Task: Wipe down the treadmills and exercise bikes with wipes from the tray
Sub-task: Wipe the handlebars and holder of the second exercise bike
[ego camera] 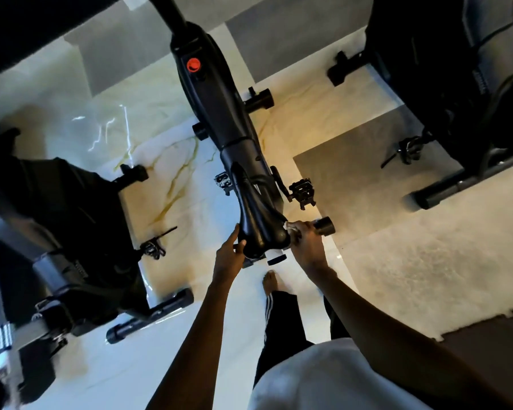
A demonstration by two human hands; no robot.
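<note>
1. Head view, looking straight down: the exercise bike stands in front of the person. Its saddle is the closest part, with the wide rear end toward the body.
2. The right hand has its grip closed on a crumpled white wipe, which it presses against the saddle's rear right corner.
3. The left hand rests on the saddle's rear left edge. Its fingers lie fairly straight along the side and the thumb sits against the back rim. It holds nothing and seems to steady the seat.
4. The key relation: the saddle's long axis runs away from the person, from the broad rear between the hands to the narrow nose, in line with the frame. From the wipe, the rest of the saddle lies to the left and forward. The likely next stroke is therefore across the rear or along that axis toward the nose. The right hand is the one placed to make it.
5. No tray of wipes is in view.
6. Writing:
   - No writing can be read anywhere.
   - A red round knob on the frame carries a dark mark too small to make out.
   - A white tag under the saddle's rear shows no legible text.
   - The trousers have white side stripes but no visible lettering.
7. Two other dark machines stand on the pale marble floor, one on each side.
</note>
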